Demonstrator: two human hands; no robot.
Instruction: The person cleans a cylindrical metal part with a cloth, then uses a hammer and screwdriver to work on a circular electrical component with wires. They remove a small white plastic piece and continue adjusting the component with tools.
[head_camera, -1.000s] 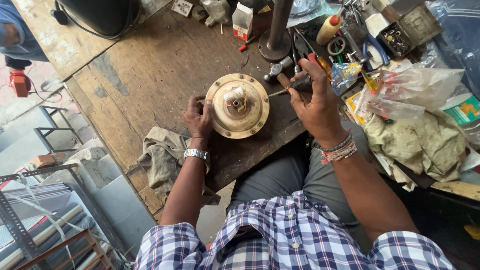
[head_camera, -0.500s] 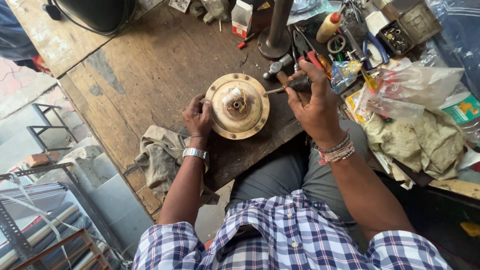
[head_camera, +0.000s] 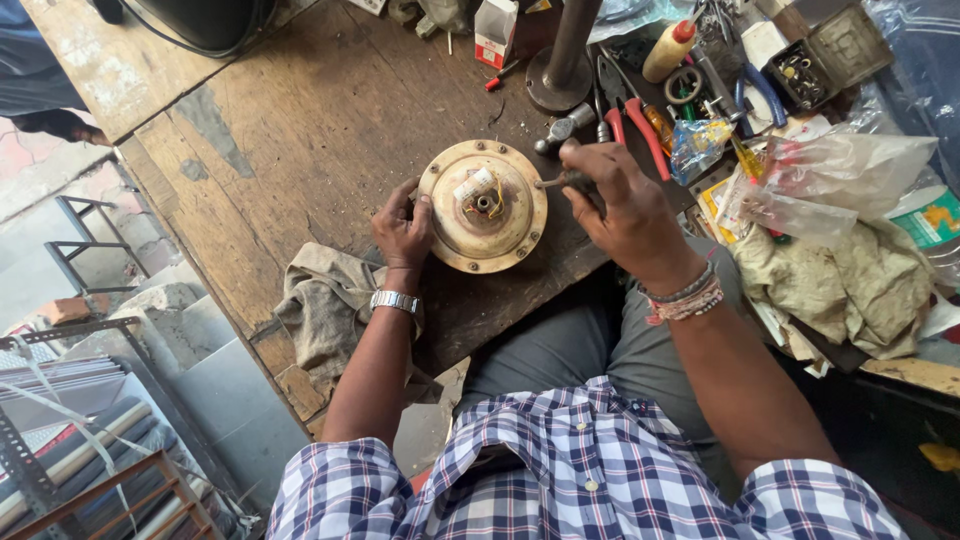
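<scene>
Left hand: your left hand (head_camera: 402, 230) rests against the left rim of the round motor housing (head_camera: 483, 205), fingers (head_camera: 392, 202) curled on its edge, gripping it steady.
Right hand: your right hand (head_camera: 618, 205) is closed around a dark tool handle (head_camera: 558, 181), whose tip points at the housing's right rim.
Motor housing: it lies flat on the wooden worktop (head_camera: 300, 130) near its front edge, a tan disc with screws round the rim and loose wires at its centre.
Cloth: a grey rag (head_camera: 325, 310) hangs over the worktop edge, just beside your left wrist.
Behind: a metal post on a round base (head_camera: 560, 75) stands beyond the housing; red-handled pliers (head_camera: 640, 125) lie just behind your right hand.
Right side: crumpled plastic bags (head_camera: 840, 180) and a pale cloth (head_camera: 850, 285) pile up beyond your right forearm.
</scene>
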